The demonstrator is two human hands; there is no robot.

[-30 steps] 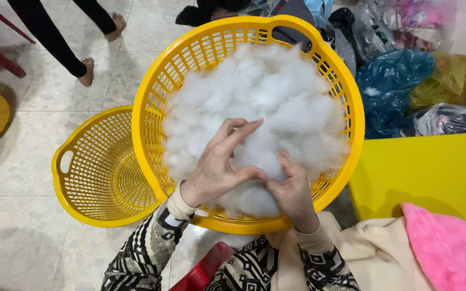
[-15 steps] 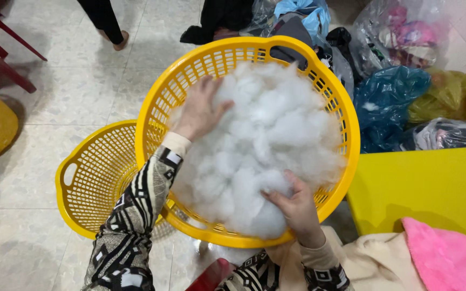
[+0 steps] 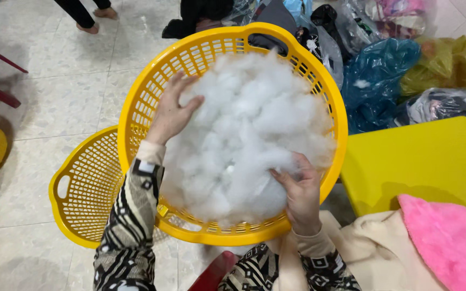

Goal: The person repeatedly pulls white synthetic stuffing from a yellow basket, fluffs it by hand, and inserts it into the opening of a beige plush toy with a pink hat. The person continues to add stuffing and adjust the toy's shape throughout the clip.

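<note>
White stuffing heaped in the big yellow basket, left hand on its far-left side, fingers spread and pressing in, right hand at the near-right edge, fingers pinched on a tuft, 1 empty basket lower left.

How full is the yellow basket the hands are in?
Full: white stuffing heaps above the rim of the yellow basket. The left hand and right hand press into it.
</note>
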